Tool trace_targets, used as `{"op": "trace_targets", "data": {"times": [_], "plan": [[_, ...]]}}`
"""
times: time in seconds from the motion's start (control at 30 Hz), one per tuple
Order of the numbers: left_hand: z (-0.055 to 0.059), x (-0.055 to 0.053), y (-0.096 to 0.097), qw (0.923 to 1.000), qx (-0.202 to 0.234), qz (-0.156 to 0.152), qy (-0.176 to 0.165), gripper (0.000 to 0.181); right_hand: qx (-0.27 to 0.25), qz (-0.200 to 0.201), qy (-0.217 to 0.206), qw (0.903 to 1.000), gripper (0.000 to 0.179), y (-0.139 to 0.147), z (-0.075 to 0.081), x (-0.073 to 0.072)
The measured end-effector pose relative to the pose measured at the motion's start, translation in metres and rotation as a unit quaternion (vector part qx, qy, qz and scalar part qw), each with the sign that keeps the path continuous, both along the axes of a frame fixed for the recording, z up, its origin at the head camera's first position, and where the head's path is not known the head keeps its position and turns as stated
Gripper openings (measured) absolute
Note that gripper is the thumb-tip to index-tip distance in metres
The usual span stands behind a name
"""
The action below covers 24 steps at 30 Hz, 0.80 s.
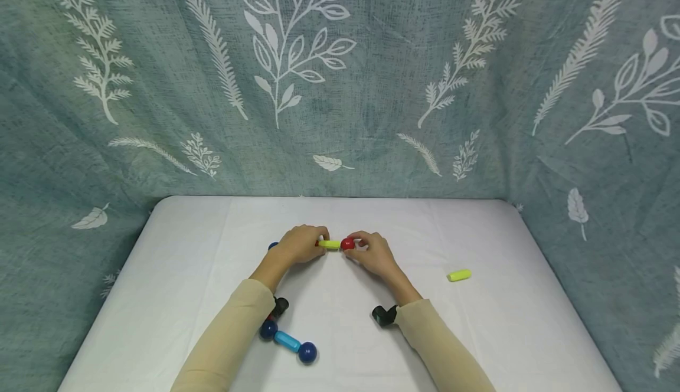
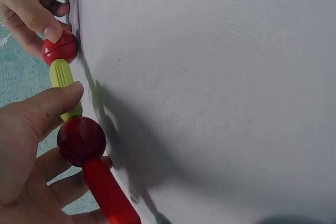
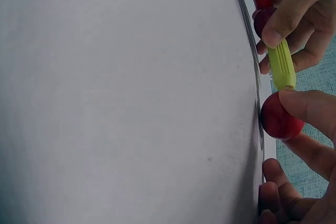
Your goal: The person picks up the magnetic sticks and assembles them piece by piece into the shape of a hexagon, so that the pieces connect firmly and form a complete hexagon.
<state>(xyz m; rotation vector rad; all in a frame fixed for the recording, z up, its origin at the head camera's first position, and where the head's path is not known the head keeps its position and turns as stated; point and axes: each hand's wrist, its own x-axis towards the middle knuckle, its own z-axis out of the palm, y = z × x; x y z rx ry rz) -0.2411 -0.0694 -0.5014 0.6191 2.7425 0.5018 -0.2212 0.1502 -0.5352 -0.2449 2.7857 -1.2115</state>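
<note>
Nearest, left of centre on the white surface point(image 1: 531, 333), a light blue rod point(image 1: 287, 341) links two dark blue balls point(image 1: 307, 353), close beside the person's left sleeve point(image 1: 228, 339). Farther back on the right lies a loose yellow-green rod point(image 1: 459, 275), well apart from everything. Beyond, near the far edge, both hands work on a toy chain: the left hand point(image 1: 304, 243) pinches a ribbed yellow-green rod point(image 1: 332, 244) beside a dark red ball point(image 2: 81, 141), which joins a red rod point(image 2: 109, 190); the right hand point(image 1: 374, 253) grips a bright red ball point(image 1: 347, 244) at the rod's other end. How firmly that end is seated I cannot tell; a shallow or crooked fit could pop apart, and hard pushing might bend the joint at the dark red ball. The left forearm could also knock the nearer blue pieces. Behind hangs a leaf-patterned green curtain point(image 1: 382, 97).
</note>
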Motion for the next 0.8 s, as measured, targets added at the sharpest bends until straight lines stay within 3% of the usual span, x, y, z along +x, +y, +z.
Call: {"op": "trace_targets", "data": {"times": [0.8], "plan": [[0.0025, 0.0047, 0.0063, 0.9998, -0.007, -0.007, 0.014, 0.024, 0.005, 0.006, 0.005, 1.0, 0.036, -0.0032, 0.0037, 0.0041]]}}
